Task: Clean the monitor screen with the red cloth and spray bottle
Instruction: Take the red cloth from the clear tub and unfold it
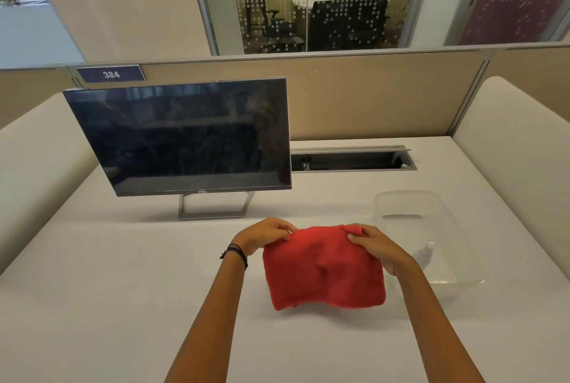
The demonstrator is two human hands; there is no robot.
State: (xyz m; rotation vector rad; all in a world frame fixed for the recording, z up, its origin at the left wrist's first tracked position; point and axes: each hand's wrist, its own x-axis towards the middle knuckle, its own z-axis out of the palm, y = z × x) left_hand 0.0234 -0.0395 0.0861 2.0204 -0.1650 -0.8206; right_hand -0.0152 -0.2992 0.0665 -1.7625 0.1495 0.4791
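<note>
Cloth: red cloth (324,268) hangs over the white desk (123,290) in front of the Dell monitor (182,139), long axis left-right.
Grip: left hand (265,234) and right hand (376,247) each pinch a top corner.
Bin: clear plastic tray (401,200) at right holds a clear spray bottle (427,254), lying down, nozzle pointing away.

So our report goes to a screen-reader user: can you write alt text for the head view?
Two bare hands, left hand and right hand, hold a red cloth by its top corners above a white desk. A dark, switched-off monitor stands behind to the left; a clear plastic tray holding a spray bottle sits to the right.
</note>
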